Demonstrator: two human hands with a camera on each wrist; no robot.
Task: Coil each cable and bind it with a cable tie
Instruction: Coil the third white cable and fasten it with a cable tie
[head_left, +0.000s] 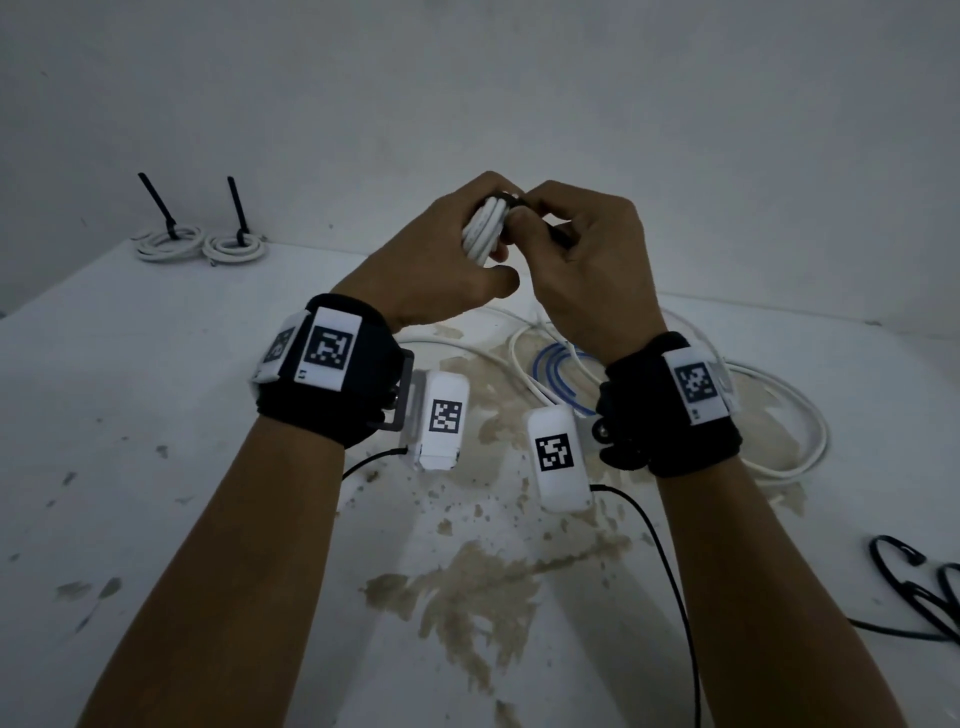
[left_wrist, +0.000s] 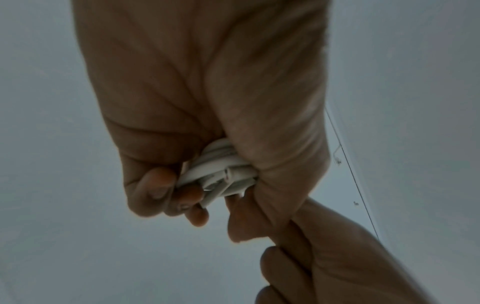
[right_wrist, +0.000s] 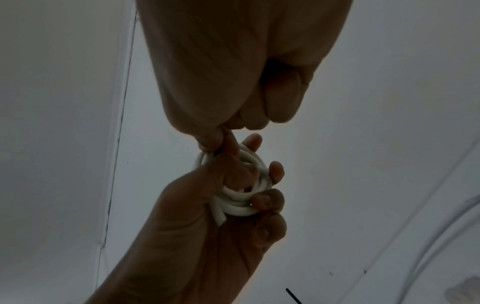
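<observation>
left hand (head_left: 441, 260) grips white coil (head_left: 485, 228); right hand (head_left: 587, 260) pinches black tie (head_left: 511, 199).

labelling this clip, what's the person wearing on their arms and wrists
Bare forearms, no sleeves. Each wrist has a black strap: left wrist strap, right wrist strap. White tags with black square codes sit on them, plus white camera boxes trailing thin black wires.

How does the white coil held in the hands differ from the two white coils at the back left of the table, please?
The held coil is up in the air, gripped by the left hand, while the back coils lie flat on the table. Their black ties stand up fastened; the right hand pinches the held coil's tie. All are white cable.
</observation>
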